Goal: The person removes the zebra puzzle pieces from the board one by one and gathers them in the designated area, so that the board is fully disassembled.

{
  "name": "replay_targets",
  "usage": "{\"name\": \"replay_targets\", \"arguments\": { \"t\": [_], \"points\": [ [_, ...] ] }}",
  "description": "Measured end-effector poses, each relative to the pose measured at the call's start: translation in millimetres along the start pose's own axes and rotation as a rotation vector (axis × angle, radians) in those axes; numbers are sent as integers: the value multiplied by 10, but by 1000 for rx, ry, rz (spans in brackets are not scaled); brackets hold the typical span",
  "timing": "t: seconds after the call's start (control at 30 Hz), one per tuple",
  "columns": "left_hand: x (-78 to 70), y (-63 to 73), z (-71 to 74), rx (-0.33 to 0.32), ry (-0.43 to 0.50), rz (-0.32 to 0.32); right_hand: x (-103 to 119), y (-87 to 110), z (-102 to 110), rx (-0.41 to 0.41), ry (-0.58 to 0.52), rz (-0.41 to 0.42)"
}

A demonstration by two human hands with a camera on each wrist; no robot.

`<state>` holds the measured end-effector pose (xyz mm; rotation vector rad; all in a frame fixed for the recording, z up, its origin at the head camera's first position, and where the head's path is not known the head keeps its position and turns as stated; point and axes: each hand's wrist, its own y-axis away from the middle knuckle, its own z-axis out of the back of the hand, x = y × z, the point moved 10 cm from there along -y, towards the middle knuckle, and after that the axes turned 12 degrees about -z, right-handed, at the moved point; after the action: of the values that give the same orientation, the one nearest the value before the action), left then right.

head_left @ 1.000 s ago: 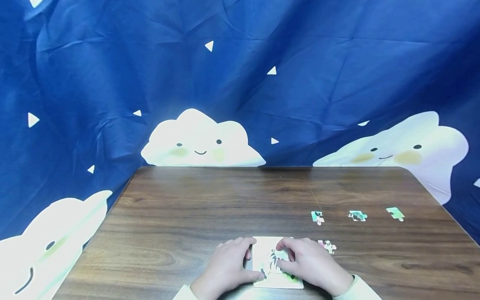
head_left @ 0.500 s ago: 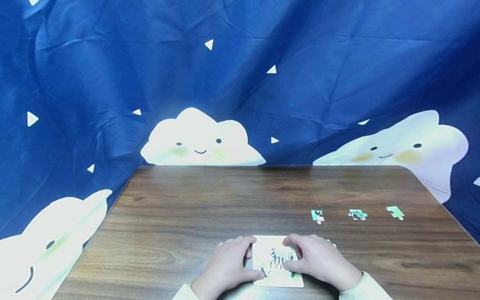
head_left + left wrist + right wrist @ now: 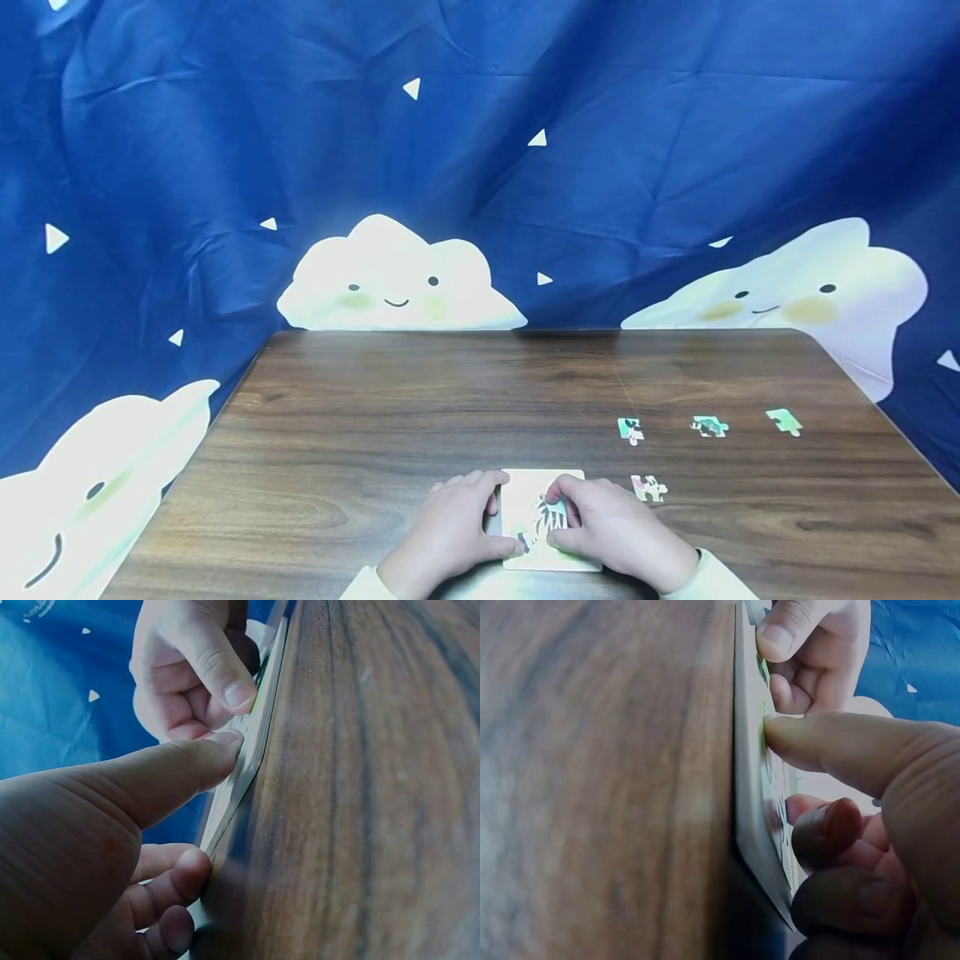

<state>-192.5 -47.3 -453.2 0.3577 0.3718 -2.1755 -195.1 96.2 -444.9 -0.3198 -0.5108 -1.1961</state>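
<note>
A pale square puzzle board [image 3: 521, 482] bears a jigsaw picture of a zebra [image 3: 549, 521]. At its left edge my left hand [image 3: 452, 527] steadies it, index finger at the far corner and thumb over the near corner. In the left wrist view the left thumb [image 3: 202, 761] lies on top of the board. My right hand [image 3: 611, 527] pinches a puzzle piece on the board with bent thumb and index finger; the hand hides most of that piece. The right thumb [image 3: 832, 742] touches the picture in the right wrist view.
Loose puzzle pieces lie to the right on the brown wooden table [image 3: 360, 417]: a zebra piece [image 3: 631, 430], a teal piece [image 3: 709, 426], a green piece [image 3: 785, 421] and a pinkish piece [image 3: 648, 488]. A blue cloth [image 3: 480, 150] with clouds hangs behind.
The right hand moved right across the picture, then back left over the zebra, uncovering the pinkish piece again. My left hand has kept its place on the board.
</note>
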Motion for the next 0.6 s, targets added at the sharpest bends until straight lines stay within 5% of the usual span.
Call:
{"name": "replay_targets", "arguments": {
  "t": [0.37,0.6],
  "points": [
    [-1,-1,10,-9,2,-5,-10,-19,-15,42,-65,-2],
    [-2,-1,9,-16,2,-10,48,3,46,-41,-10,34]
  ]
}}
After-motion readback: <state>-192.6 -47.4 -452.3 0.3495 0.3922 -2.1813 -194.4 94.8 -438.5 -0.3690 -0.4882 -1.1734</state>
